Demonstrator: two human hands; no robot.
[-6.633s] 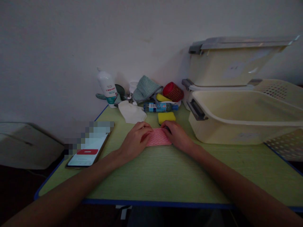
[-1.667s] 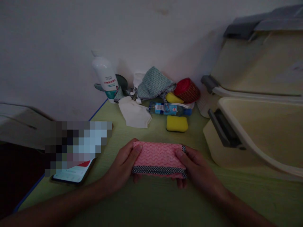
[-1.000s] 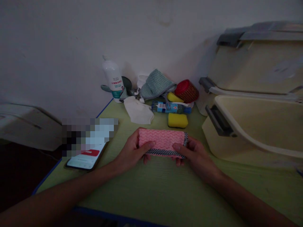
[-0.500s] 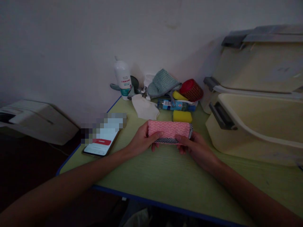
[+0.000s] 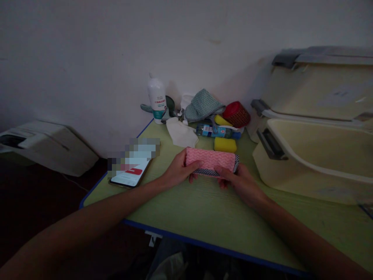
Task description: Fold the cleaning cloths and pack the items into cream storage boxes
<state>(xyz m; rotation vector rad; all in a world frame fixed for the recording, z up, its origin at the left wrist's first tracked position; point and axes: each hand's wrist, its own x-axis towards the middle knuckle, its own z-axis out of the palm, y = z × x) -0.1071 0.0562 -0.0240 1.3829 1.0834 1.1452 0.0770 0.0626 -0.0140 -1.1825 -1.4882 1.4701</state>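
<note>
Above the middle of a pale green table (image 5: 186, 212) edged in blue, a folded pink cloth (image 5: 211, 157) is held between two bare hands. The left hand (image 5: 177, 170) grips its left end, thumb laid across the top and fingertips curled underneath. The right hand (image 5: 244, 184) has the other end the same way, its thumb pressed near the front corner. Both sets of fingers are closed on the fabric. Checked black-and-white trim runs along the near edge and up the right end; whether the cloth touches the tabletop, I can't tell from where I stand.

Just beyond it sits a yellow sponge (image 5: 225, 144), and behind that a clear bottle (image 5: 214, 131) with a blue label lies on its side. To the bottle's left there's a white piece of fabric (image 5: 182, 133). Against the wall (image 5: 87, 58) I see a white bottle (image 5: 157, 97) standing upright, a heaped grey-green cloth (image 5: 204, 105) and something red and rolled (image 5: 237, 114).

Near the table's left edge lies a phone (image 5: 128, 177) with its screen lit. Over on the right, a cream open bin (image 5: 305, 190) stands in front of a lidded box (image 5: 314, 91).
</note>
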